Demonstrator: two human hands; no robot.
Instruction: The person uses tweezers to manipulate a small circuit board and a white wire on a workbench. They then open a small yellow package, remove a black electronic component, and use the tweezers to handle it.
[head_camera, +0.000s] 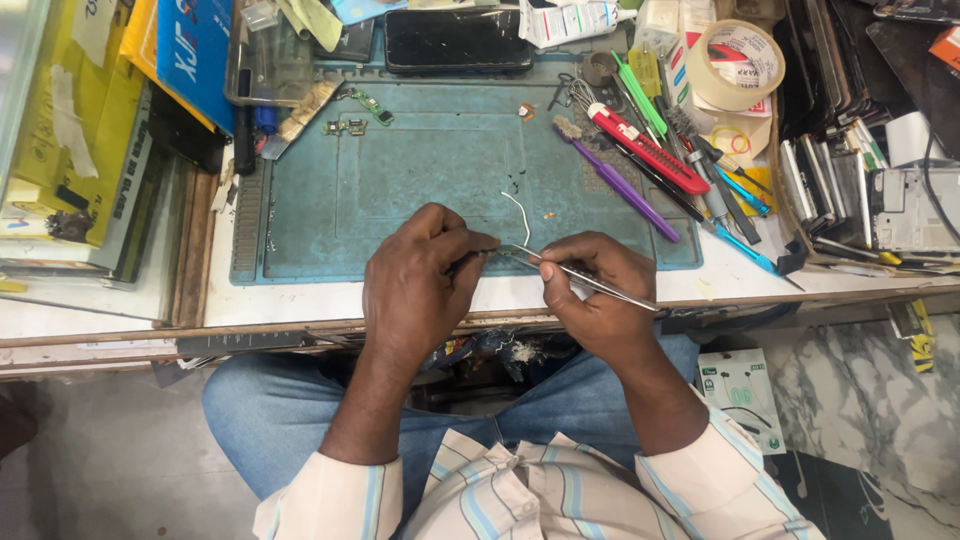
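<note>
My right hand (590, 290) pinches tweezers (590, 280) shut on a thin white wire (520, 215) at the blue mat's (330, 200) near edge; left hand (415, 285) closed on a small dark part, can't tell which. Too much pull & the wire could snap or slip off the bench.

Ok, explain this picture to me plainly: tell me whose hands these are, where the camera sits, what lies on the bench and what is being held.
There is one picture, from a camera on the person's head, looking down. Both bare hands are that person's. The right hand holds metal tweezers; the left hand pinches something small and dark, too hidden to name. A thin white strip curls up between them. Below lies a blue-green work mat, with a purple brush, a red tool, a tape roll and a dark phone.
</note>
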